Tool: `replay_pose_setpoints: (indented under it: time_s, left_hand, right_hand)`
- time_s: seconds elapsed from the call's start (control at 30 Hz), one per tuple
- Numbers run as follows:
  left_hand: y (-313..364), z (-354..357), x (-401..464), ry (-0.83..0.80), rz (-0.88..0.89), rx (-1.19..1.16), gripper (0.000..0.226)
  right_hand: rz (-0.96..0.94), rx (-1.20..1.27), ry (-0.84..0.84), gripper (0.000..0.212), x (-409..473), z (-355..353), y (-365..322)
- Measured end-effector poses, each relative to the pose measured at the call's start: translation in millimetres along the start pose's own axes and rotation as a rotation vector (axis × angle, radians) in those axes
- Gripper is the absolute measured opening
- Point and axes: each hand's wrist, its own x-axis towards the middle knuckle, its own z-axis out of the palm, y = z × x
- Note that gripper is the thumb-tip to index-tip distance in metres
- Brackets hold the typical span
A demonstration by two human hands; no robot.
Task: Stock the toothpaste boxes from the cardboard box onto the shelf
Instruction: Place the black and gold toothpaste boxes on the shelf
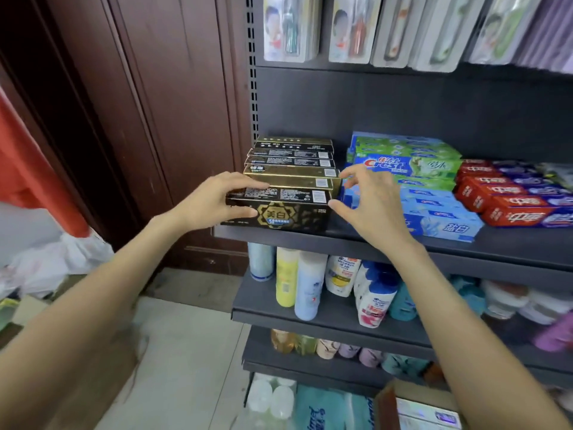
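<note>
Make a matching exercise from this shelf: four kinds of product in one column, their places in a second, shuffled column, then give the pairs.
Column one:
1. black and gold toothpaste boxes
2. red toothpaste boxes
3. shampoo bottles
4. toothbrush packs

Column two:
A. hanging above the toothpaste shelf
B. left end of the toothpaste shelf, between the hands
C. shelf below the toothpaste
D. right part of the toothpaste shelf

Pairs: 1-B, 2-D, 3-C, 4-A

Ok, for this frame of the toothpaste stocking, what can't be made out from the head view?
- Cardboard box: cut off by the bottom edge and partly behind the right forearm; its contents and count are unclear.
- Front black-and-gold toothpaste box: its left end is covered by the left hand.
- Right hand: contact with that box is unclear.
- Red toothpaste boxes: cut off at the right edge and blurred.
</note>
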Motion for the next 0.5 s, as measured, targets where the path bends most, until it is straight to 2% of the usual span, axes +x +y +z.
replay_pose_setpoints:
  time_s: [0.27,0.37,0.5]
  left_hand:
    - [-5,39,1,0.317,0.047,0.331,0.051]
    - [1,47,0,0.433,-0.094,0.280,0.065]
    - [6,50,-5,0.456,-0.133,0.244,0.068]
  right_hand:
    - [-0.145,-0.307,0.090,0.021,-4,25,1]
    - [-0.125,-0.328,0.098,0.024,-10,28,0]
    - [-0.159,-0.295,0.103,0.030,-18,27,0]
